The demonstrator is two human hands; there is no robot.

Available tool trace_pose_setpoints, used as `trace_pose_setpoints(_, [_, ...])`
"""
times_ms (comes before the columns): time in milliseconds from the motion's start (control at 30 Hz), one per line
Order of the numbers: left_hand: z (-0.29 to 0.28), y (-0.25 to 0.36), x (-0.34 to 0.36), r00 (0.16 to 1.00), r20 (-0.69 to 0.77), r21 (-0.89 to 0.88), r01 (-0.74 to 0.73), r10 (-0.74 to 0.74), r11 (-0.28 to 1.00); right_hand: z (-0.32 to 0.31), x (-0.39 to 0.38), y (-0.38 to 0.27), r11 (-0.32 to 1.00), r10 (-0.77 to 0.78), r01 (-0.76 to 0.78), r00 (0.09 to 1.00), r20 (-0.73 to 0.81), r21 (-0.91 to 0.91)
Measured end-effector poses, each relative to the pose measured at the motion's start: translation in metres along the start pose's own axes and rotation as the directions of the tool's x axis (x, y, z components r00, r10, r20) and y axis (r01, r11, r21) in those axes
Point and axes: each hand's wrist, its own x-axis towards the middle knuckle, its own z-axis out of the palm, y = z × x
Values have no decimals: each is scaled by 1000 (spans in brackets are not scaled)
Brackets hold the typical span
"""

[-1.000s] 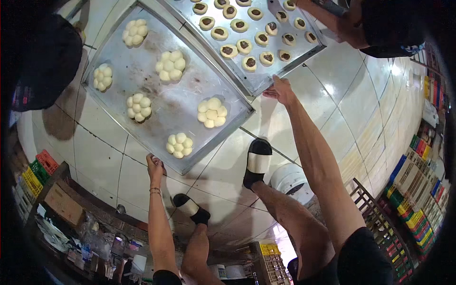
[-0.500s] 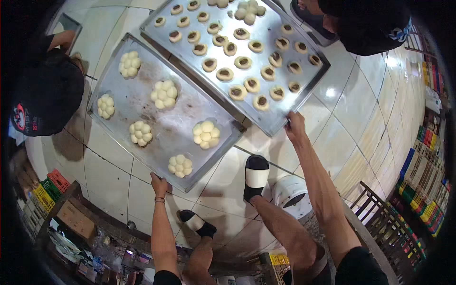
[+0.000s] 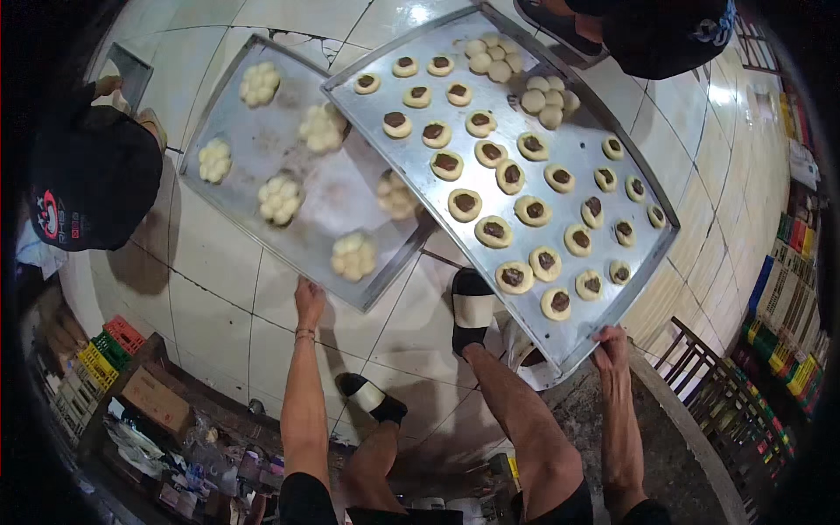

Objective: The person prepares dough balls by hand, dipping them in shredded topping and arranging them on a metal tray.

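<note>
My right hand grips the near right corner of a baking tray, thumb on the rim and fingers hidden beneath. This tray is tilted and lifted over part of a second tray. It carries several round dough pieces with dark brown filling, and two dough clusters near its far edge. My left hand holds the near edge of the second baking tray, its fingers partly under the rim. On that tray sit several flower-shaped dough clusters; the lifted tray partly covers some.
A person in a black cap is at the left, near a small metal tray. Another person is at the far right. A white bucket stands partly under the lifted tray. A slatted rack and stacked crates line the right.
The filled-dough tray has come nearer and to the right, rising over the second tray, with my right hand on its corner. The second tray has shifted slightly away with my left hand.
</note>
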Motion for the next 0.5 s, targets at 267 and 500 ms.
trace_pose_setpoints(267, [91, 227, 19, 736, 648, -749, 572, 194, 334, 23, -57, 31, 1000, -10, 10, 997, -75, 3])
trace_pose_setpoints(500, [86, 300, -23, 874, 467, -870, 481, -131, 109, 11, -88, 26, 996, 27, -40, 988, -153, -81])
